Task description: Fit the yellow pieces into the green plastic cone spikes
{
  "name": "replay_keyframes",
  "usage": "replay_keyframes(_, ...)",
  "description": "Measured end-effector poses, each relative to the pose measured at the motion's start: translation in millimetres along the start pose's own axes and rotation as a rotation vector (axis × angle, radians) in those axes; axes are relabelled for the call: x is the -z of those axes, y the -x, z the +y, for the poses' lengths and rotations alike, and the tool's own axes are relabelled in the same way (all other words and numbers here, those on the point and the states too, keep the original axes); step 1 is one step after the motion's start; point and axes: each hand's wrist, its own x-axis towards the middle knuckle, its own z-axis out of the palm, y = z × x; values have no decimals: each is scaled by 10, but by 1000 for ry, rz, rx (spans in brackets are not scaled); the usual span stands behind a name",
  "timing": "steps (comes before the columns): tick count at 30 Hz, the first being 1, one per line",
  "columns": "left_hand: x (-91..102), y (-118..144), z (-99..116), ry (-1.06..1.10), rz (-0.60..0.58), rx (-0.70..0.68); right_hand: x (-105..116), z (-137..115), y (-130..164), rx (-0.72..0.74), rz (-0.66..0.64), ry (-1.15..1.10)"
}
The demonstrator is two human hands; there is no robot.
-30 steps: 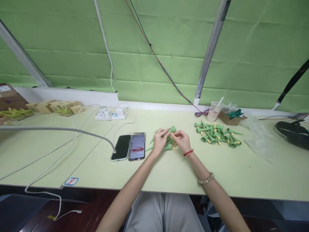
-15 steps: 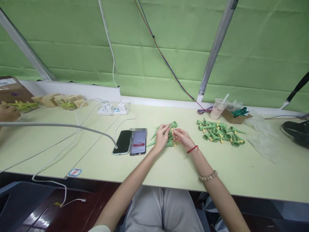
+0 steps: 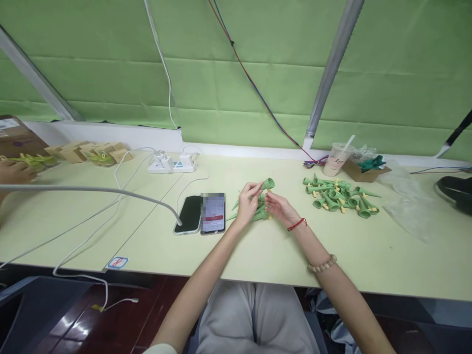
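Note:
My left hand (image 3: pixel 248 204) is closed on a green plastic cone (image 3: pixel 268 184), its wide open end pointing up and to the right. Just right of it, my right hand (image 3: pixel 282 209) has its fingertips pinched together close below the cone's rim. A small yellow bit shows by those fingertips; whether they grip it cannot be made out. Under and between both hands lie several more green cones (image 3: pixel 260 215), partly hidden. A larger heap of green cones with small yellow parts (image 3: pixel 334 194) lies to the right.
Two phones (image 3: pixel 213 216) lie left of my hands. Behind them is a power strip (image 3: pixel 171 167) with white cables. A drink cup (image 3: pixel 336 160), a cardboard box (image 3: pixel 359 173) and clear plastic bags (image 3: pixel 407 216) stand right. Another person's hand (image 3: pixel 16 172) is at far left.
The cone in my left hand sits slightly higher, its opening turned more toward me. My right fingertips have drawn a little below its rim. The view has shifted slightly.

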Motion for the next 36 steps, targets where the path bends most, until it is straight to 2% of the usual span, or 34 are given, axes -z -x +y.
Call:
replay_keyframes(2, -26, 10, -20, 6, -2, 39, 38, 18, -23, 100, 88, 146)
replay_keyframes(6, -84, 48, -31, -56, -48, 125, 143, 46, -42, 556, 319, 693)
replay_keyframes(8, -92, 57, -31, -85, -53, 141, 171, 48, -41, 686, 341, 866)
replay_keyframes(9, -88, 55, -33, -92, -39, 148, 171, 45, -41, 682, 330, 877)
replay_keyframes(11, -66, 39, -38, -83, 0, 164, 145, 30, -42, 559, 283, 768)
replay_keyframes(14, -27, 5, -53, -40, 23, 157, 84, -2, -45, 241, 165, 428)
replay_keyframes(17, -7, -3, -71, -9, -28, 111, 54, -13, -32, 82, 80, 132)
replay_keyframes(20, 8, 24, -75, -6, -52, 59, 56, 27, -13, 33, 7, -6)
replay_keyframes(22, 23, 49, -61, -20, -83, 12, 60, 76, -11, -22, -71, -32)
replay_keyframes(24, 37, 67, -36, -27, -138, -4, 61, 118, -20, -59, -85, -47)
replay_keyframes(28, 55, 54, -19, -44, -118, 52, 64, 96, -35, -76, -80, -136)
replay_keyframes(31, 67, 8, -68, 29, -106, 105, 55, 36, -33, -106, -89, -209)
replay_keyframes(36, 58, -5, -134, 168, -203, 191, 53, 56, -64, -110, -34, -274)
